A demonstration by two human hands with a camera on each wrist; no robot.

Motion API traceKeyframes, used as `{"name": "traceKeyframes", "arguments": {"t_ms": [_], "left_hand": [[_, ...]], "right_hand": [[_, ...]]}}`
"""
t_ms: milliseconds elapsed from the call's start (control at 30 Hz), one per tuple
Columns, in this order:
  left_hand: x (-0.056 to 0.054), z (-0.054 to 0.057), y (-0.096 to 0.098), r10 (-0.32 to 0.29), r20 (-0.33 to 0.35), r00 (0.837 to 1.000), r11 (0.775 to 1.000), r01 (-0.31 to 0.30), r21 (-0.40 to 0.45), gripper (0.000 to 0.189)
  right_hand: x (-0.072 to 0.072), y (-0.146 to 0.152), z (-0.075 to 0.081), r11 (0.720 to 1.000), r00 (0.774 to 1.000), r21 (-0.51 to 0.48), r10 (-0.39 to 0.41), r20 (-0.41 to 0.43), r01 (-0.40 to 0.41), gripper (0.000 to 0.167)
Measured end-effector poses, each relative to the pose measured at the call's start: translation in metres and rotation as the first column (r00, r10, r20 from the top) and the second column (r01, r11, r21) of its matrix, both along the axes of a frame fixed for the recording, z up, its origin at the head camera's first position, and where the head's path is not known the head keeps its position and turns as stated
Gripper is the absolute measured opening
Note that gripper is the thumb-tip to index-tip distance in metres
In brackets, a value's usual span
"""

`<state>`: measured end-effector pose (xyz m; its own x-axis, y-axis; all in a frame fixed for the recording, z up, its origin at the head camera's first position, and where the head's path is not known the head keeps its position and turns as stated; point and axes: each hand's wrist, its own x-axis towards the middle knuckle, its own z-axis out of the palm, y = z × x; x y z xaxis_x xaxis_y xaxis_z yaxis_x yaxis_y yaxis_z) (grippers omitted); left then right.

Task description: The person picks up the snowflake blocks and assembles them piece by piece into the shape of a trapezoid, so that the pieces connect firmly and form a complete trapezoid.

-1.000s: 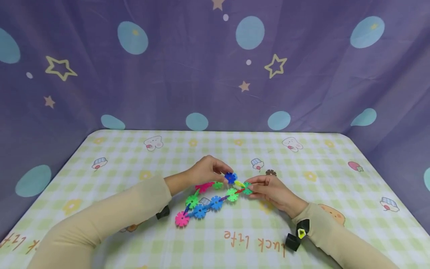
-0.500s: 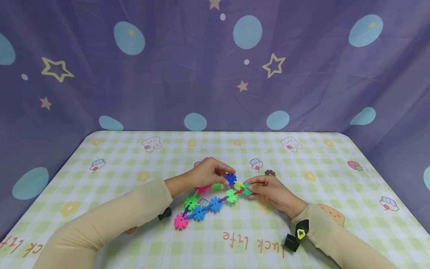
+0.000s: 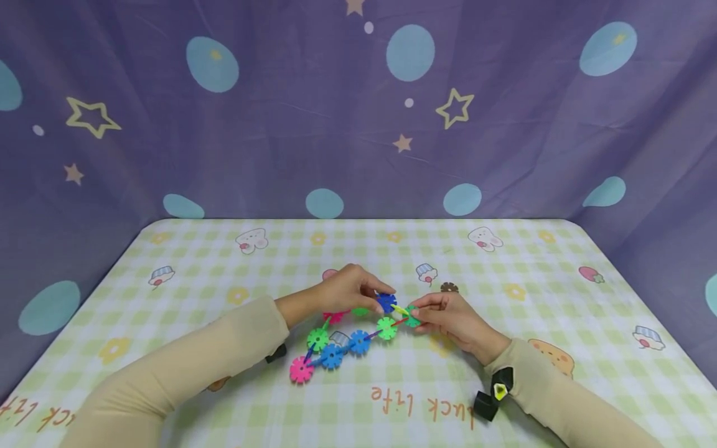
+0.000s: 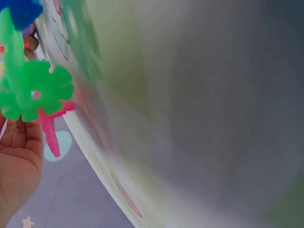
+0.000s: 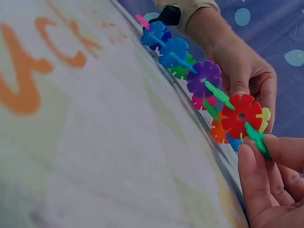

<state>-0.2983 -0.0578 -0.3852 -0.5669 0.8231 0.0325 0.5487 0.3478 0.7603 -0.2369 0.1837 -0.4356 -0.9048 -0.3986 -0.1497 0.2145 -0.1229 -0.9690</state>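
Observation:
Toothed plastic snowflake discs in several colours are slotted into a chain, bent into a loop just above the table in the head view. My left hand [image 3: 348, 290] pinches a dark blue disc [image 3: 386, 303] near the chain's upper end. In my right hand [image 3: 455, 320], thumb and fingers pinch a green disc [image 5: 257, 140], which joins a red disc [image 5: 241, 116] in the right wrist view. A yellow disc [image 3: 399, 309] sits between the two hands, touching or nearly touching the blue one. A pink disc [image 3: 302, 370] hangs at the loop's near left corner.
A loose brown disc [image 3: 449, 287] lies behind my right hand. The checked tablecloth [image 3: 269, 404] has printed cakes, flowers and lettering. A purple curtain [image 3: 302, 124] hangs behind the table. Black wrist cameras [image 3: 486, 406] sit close to the tabletop.
My left hand has shifted slightly right and down with the blue disc. The right hand stays nearly in place, and the head view has moved a little.

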Motion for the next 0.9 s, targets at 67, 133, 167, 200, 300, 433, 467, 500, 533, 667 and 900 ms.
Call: {"name": "traceKeyframes", "arguments": {"t_ms": [67, 133, 167, 200, 300, 433, 467, 500, 533, 667, 900], "left_hand": [[0.0004, -0.0002, 0.0014, -0.01, -0.006, 1.0, 1.0, 0.01, 0.003, 0.035], [0.0008, -0.0003, 0.0025, -0.017, -0.014, 1.0, 1.0, 0.017, 0.005, 0.034], [0.0008, -0.0007, 0.0031, -0.017, -0.017, 1.0, 1.0, 0.017, 0.004, 0.034], [0.0009, -0.001, 0.0036, -0.018, -0.021, 1.0, 1.0, 0.018, 0.003, 0.034], [0.0011, -0.0016, 0.0047, -0.026, -0.044, 0.999, 1.0, 0.026, -0.004, 0.032], [0.0015, -0.0025, 0.005, -0.029, -0.063, 0.998, 1.0, 0.029, -0.012, 0.032], [0.0017, -0.0027, 0.0053, -0.03, -0.064, 0.998, 1.0, 0.029, -0.011, 0.032], [0.0022, -0.0028, 0.0057, -0.029, -0.064, 0.998, 1.0, 0.029, -0.01, 0.032], [0.0025, -0.0028, 0.0062, -0.026, -0.062, 0.998, 1.0, 0.026, -0.008, 0.032], [0.0042, -0.0032, 0.0083, -0.014, -0.058, 0.998, 1.0, 0.013, -0.005, 0.031], [0.005, -0.0024, 0.009, -0.011, -0.054, 0.998, 1.0, 0.01, -0.014, 0.032]], "right_hand": [[0.0, -0.0002, 0.0002, 1.0, 1.0, 0.003, -0.005, 0.006, 0.005, 0.018], [-0.0005, -0.0003, 0.0002, 1.0, 1.0, 0.006, -0.009, 0.014, 0.008, 0.016], [-0.0007, -0.0004, 0.0003, 1.0, 1.0, 0.011, -0.01, 0.019, 0.01, 0.015], [-0.0008, -0.0003, 0.0004, 1.0, 1.0, 0.016, -0.011, 0.023, 0.011, 0.014], [-0.0012, 0.0001, 0.0005, 1.0, 0.999, 0.03, -0.009, 0.034, 0.008, 0.011], [-0.0016, 0.0004, 0.0002, 0.999, 0.999, 0.032, 0.003, 0.036, -0.004, 0.011], [-0.0016, 0.0005, 0.0001, 1.0, 0.999, 0.03, 0.005, 0.035, -0.006, 0.011], [-0.0015, 0.0006, -0.0001, 1.0, 0.999, 0.026, 0.007, 0.033, -0.008, 0.011], [-0.0015, 0.0008, -0.0003, 1.0, 0.999, 0.024, 0.008, 0.031, -0.009, 0.011], [-0.0013, 0.0012, -0.0002, 1.0, 1.0, 0.02, 0.007, 0.027, -0.008, 0.011], [-0.0011, 0.0015, 0.0012, 1.0, 0.999, 0.028, 0.0, 0.032, -0.001, 0.011]]}}
